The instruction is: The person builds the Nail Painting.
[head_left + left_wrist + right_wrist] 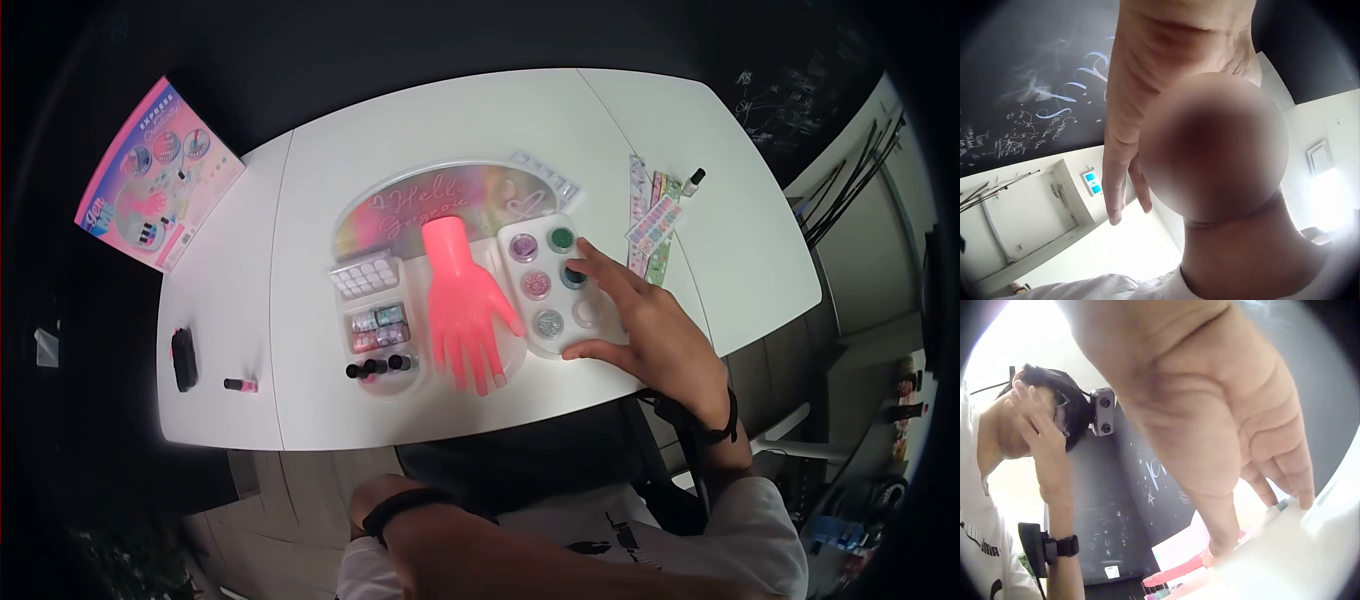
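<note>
My right hand point(660, 325) spreads over the right side of a white tray point(515, 320) of glitter pots. Its thumb lies along the near edge, and its fingertips are by the green pot point(562, 239) and the dark teal pot point(573, 277). Purple point(523, 248), pink point(536, 286) and silver point(548, 323) pots sit in the tray too. Left of it lies a pink model hand point(465, 320), fingers toward me, on the white nail-kit base. My left hand point(1172, 81) is raised in front of the face, fingers extended, holding nothing; the right wrist view shows it also.
Three black-capped bottles point(374, 367) and small jars point(378, 328) fill the base's left side, below a nail-tip box point(363, 274). Sticker sheets point(655, 222) and a bottle point(694, 182) lie right. A kit box point(160, 175), black case point(184, 360) and pink bottle point(241, 385) are left.
</note>
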